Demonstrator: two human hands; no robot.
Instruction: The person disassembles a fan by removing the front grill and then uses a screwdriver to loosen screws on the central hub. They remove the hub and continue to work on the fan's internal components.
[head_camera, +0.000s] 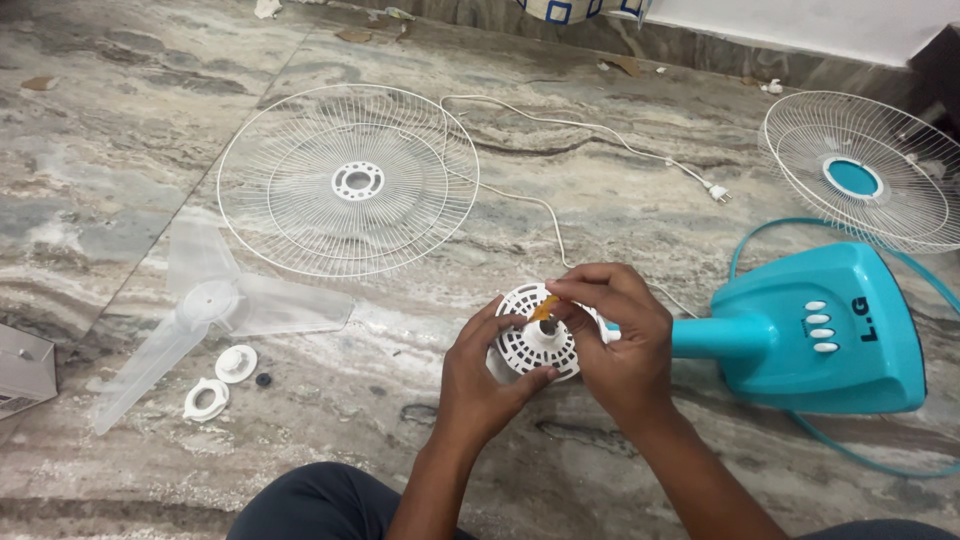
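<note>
My left hand (490, 375) grips the white vented motor housing (530, 345) of a dismantled table fan from its left and lower side. My right hand (620, 335) rests over the housing's right side, its fingertips pinching a small orange-yellow piece (543, 308) against the shaft at the centre. The housing joins a teal neck leading to the teal fan base (820, 330) with white buttons, lying on the marbled stone floor.
A white rear grille (348, 180) lies ahead left, a second grille with a teal hub (862, 172) far right. A clear fan blade (210, 300), two white round nuts (220, 380) and a white box (25, 370) sit left. The white power cord and plug (718, 193) trail across the floor.
</note>
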